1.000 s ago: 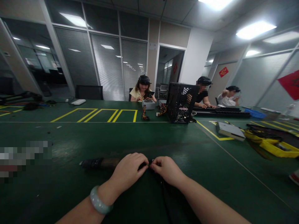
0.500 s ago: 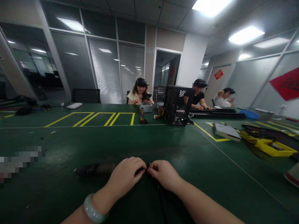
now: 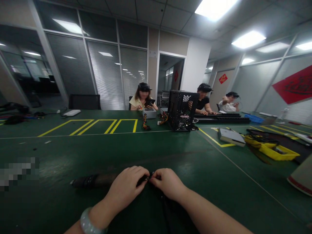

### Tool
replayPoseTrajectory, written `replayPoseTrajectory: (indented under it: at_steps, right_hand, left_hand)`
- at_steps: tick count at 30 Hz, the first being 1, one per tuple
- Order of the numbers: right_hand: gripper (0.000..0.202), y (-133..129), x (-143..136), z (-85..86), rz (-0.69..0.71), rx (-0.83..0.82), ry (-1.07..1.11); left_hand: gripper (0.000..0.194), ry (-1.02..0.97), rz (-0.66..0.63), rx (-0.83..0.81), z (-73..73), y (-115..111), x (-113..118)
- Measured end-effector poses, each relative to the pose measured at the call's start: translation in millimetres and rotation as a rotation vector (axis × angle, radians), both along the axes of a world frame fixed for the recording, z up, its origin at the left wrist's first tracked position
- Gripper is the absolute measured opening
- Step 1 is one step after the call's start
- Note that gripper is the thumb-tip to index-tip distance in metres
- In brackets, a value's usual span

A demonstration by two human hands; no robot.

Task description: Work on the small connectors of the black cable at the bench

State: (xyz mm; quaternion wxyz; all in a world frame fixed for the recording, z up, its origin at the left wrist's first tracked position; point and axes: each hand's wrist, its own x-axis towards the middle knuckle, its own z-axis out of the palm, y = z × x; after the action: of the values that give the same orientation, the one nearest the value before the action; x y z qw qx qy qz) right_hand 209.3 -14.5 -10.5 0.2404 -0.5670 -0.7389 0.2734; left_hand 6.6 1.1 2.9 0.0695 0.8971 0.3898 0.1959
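Note:
A dark electric screwdriver [image 3: 97, 181] lies across the table, its small metal tip toward the left and its rear part behind my left hand [image 3: 128, 183]. That hand is closed, with thumb and fingers pinched around the tool's rear end, where a tiny metallic bit glints. Right beside it, my right hand [image 3: 168, 182] is closed in a pinch, fingertips almost touching the left ones. A black cable [image 3: 165, 211] runs from under the right hand toward the table's near edge. The fingers mostly cover the spot where cable and tool meet.
A black computer case [image 3: 182, 110] and a power supply [image 3: 149, 113] with loose wires stand ahead. To the right are a silver box [image 3: 231, 136], a yellow tray [image 3: 279, 152] and a pale container [image 3: 302, 175]. Several people sit across the green table [image 3: 97, 149].
The whole view has shifted slightly, so the scene sits a little further left. Both hands keep their pinch at the tool's rear end, with only slight finger movement.

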Motion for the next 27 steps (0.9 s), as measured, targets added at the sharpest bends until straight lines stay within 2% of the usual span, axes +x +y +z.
replayPoseTrajectory:
  at_steps: [3,7,10,16,19,24,27]
  right_hand:
    - [0.019,-0.1,-0.3,0.3,-0.003,-0.006,-0.005]
    - [0.019,-0.5,-1.3,1.2,-0.008,-0.014,-0.013]
    - [0.019,-0.6,-1.6,2.2,-0.005,-0.012,-0.020]
    - [0.019,0.8,-0.4,1.1,0.012,0.007,-0.026]
    - [0.019,1.2,-0.4,-0.6,0.008,0.014,-0.021]
    - [0.020,1.0,-1.2,-0.9,0.001,0.002,-0.021]
    - [0.020,0.7,-1.2,0.1,0.002,-0.003,-0.021]
  left_hand:
    - [0.021,-0.008,0.034,-0.003,-0.4,-0.4,-0.2]
    - [0.013,0.009,-0.019,0.001,2.0,0.0,0.0]
    - [0.015,0.020,-0.044,0.001,2.9,0.3,-0.2]
    - [0.020,-0.016,0.050,-0.013,-1.6,-0.3,-1.7]
    - [0.013,-0.005,0.014,-0.008,-0.5,-0.2,-1.4]
    - [0.016,0.010,-0.059,0.004,2.9,0.0,-0.7]
    - [0.021,-0.001,0.003,0.001,0.9,0.2,-1.0]
